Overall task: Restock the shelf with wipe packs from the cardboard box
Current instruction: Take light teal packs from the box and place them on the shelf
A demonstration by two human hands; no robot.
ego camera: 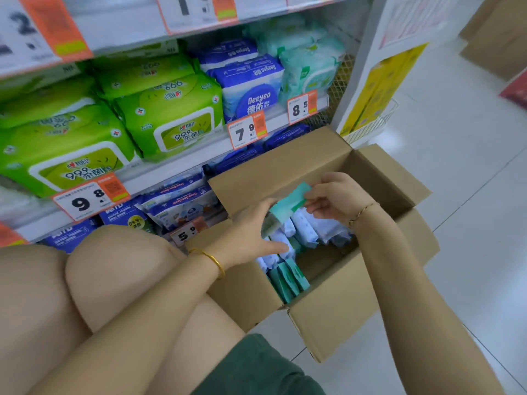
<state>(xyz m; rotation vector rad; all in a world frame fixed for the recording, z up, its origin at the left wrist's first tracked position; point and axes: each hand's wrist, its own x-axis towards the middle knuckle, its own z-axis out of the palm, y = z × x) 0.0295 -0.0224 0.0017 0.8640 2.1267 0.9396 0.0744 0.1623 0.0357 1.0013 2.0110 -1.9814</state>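
Both hands close on one teal wipe pack [288,205] held above the open cardboard box [328,317]: the right hand [339,196] pinches its upper end, the left hand [252,230] clamps its lower end. Below the grip, more teal and pale blue packs [306,228] stand in the box. The shelf [182,163] with green packs [171,121] lies to the left.

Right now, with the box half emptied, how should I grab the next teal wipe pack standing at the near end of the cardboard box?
Pinch the upper edge of the teal packs from straight above. They stand on edge, packed side by side against the cardboard box wall, so only their thin tops are exposed. Both hands are busy: the left hand and right hand hold one teal pack above the box.
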